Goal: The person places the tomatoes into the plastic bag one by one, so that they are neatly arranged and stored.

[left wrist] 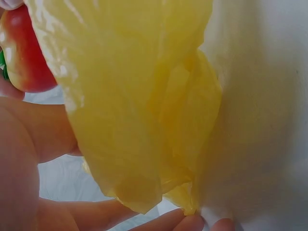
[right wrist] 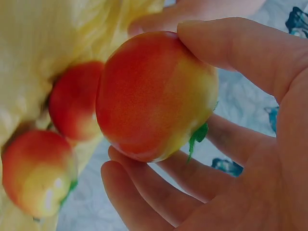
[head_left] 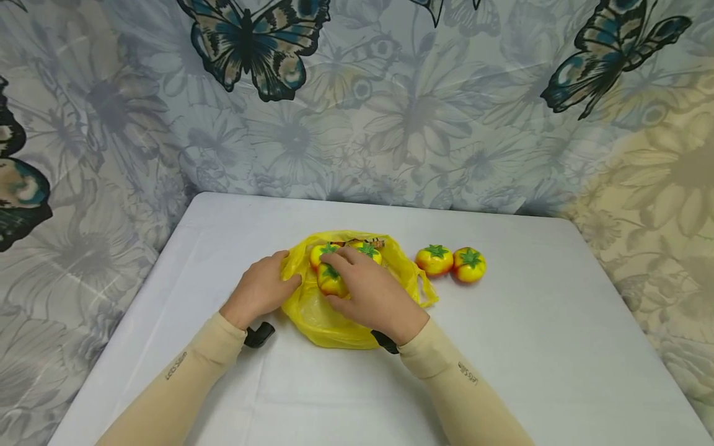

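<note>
A yellow plastic bag [head_left: 329, 322] lies on the table with its mouth spread open. My left hand [head_left: 264, 288] holds the left side of its rim; in the left wrist view the bag's film [left wrist: 130, 96] hangs between thumb and fingers. With my right hand [head_left: 370, 294] I grip a red-and-yellow tomato [right wrist: 154, 96] over the bag, thumb on one side and fingers on the other. Two more tomatoes [head_left: 319, 253] [head_left: 365, 251] sit in the bag behind it, green calyxes upward.
Right of the bag, two similar tomatoes [head_left: 435, 260] [head_left: 470, 265] stand side by side on the white table [head_left: 530, 347]. A bag handle loop [head_left: 426, 291] lies toward them. Small brown patterned material [head_left: 376, 243] shows at the bag's back rim. A butterfly-print cloth [head_left: 357, 136] hangs behind the table.
</note>
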Demonstrator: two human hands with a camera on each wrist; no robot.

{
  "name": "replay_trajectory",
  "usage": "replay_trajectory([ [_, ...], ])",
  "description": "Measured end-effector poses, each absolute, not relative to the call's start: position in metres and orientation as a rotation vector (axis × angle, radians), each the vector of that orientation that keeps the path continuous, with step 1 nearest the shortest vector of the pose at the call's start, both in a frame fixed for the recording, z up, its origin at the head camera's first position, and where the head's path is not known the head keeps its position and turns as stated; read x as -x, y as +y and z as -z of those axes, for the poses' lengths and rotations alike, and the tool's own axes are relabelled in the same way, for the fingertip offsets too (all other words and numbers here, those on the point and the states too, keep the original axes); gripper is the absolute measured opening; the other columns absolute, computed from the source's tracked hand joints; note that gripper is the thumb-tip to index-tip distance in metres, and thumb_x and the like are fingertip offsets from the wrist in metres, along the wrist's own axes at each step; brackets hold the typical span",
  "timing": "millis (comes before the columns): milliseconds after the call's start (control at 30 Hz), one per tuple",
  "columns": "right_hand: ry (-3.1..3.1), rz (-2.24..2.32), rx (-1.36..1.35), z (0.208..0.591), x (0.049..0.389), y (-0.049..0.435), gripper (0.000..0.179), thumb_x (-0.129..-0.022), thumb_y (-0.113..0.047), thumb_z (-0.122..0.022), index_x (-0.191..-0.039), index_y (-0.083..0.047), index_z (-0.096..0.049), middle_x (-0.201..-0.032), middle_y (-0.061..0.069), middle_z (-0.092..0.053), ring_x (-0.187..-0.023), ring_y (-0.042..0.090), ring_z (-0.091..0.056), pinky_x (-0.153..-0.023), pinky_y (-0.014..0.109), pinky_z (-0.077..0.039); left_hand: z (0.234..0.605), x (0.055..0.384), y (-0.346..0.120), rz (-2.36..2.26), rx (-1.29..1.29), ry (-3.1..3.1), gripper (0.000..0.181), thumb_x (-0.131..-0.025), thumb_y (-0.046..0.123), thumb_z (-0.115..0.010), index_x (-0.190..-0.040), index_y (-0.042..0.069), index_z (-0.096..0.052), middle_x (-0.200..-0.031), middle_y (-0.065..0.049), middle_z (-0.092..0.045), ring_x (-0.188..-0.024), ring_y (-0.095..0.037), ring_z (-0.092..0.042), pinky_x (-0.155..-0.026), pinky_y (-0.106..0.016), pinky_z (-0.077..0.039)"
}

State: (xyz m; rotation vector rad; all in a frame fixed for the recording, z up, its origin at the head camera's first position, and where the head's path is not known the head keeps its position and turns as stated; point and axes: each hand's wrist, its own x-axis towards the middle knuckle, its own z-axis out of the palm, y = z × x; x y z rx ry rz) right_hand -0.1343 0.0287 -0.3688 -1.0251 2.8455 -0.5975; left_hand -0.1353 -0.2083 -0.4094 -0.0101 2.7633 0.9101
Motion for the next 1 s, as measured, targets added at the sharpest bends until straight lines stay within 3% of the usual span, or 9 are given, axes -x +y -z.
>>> replay_trajectory([
  [567,2.764,0.504,1.079,0.385,0.124,0.012,0.062,-0.098,-0.029,-0.079,-0.154,-0.015,-0.058,-0.146,0.007,-0.063,-0.127,0.024,-0.065,-0.115,0.040,-0.054,0.410,0.136,-0.209,-0.919,0.008,2.772,0.071,-0.107,0.033,-0.058,-0.163,-0.005,-0.038,-0.157,-0.029,-0.055,-0.135,-0.043,-0.061,-0.114,-0.059,-0.051],
  [1000,2.772,0.469,1.134,0.394,0.124,0.008,0.059,-0.098,-0.029,-0.080,-0.151,-0.016,-0.060,-0.139,0.006,-0.064,-0.118,0.021,-0.066,-0.109,0.036,-0.057,0.409,0.136,-0.208,-0.897,0.013,2.775,0.071,-0.107,0.033,-0.058,-0.163,-0.006,-0.037,-0.156,-0.029,-0.056,-0.127,-0.040,-0.063,-0.110,-0.057,-0.053],
])
